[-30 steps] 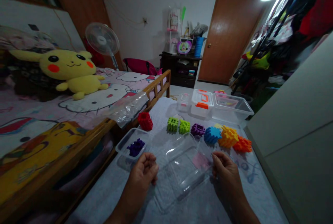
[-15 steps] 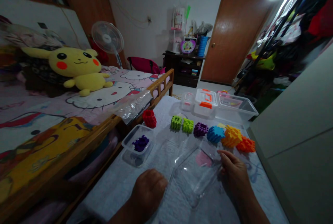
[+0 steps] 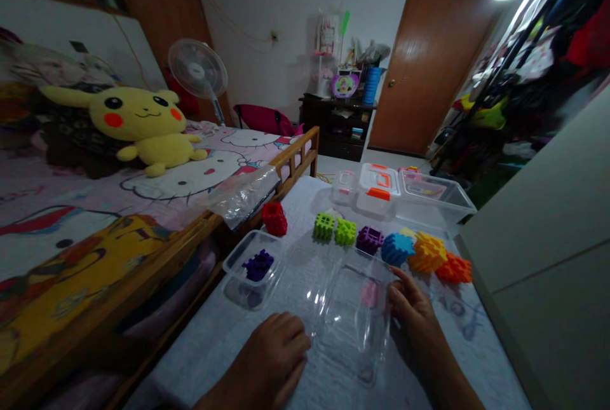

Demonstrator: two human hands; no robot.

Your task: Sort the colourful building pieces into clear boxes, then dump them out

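A clear plastic container (image 3: 350,321) lies on the grey table (image 3: 229,340) between my hands. My right hand (image 3: 412,321) grips its right edge. My left hand (image 3: 274,359) rests palm down on the table at its left side, fingers spread. Beyond it stand a row of toothed cubes: red (image 3: 275,218), two green (image 3: 324,225) (image 3: 345,231), purple (image 3: 368,239), blue (image 3: 396,248), yellow-orange (image 3: 426,252) and orange (image 3: 453,268). A small clear tub (image 3: 238,260) on the left holds a dark purple cube (image 3: 258,265).
A bigger clear bin (image 3: 460,205) and a white box with orange latches (image 3: 379,190) stand at the table's far end. A bed with a wooden rail (image 3: 200,232) and a yellow plush (image 3: 138,124) lies left. A pale cabinet (image 3: 548,245) bounds the right side.
The clear container has been lowered and turned flatter on the table. My left hand has let go of it and come down flat beside it. My right hand stays on its edge.
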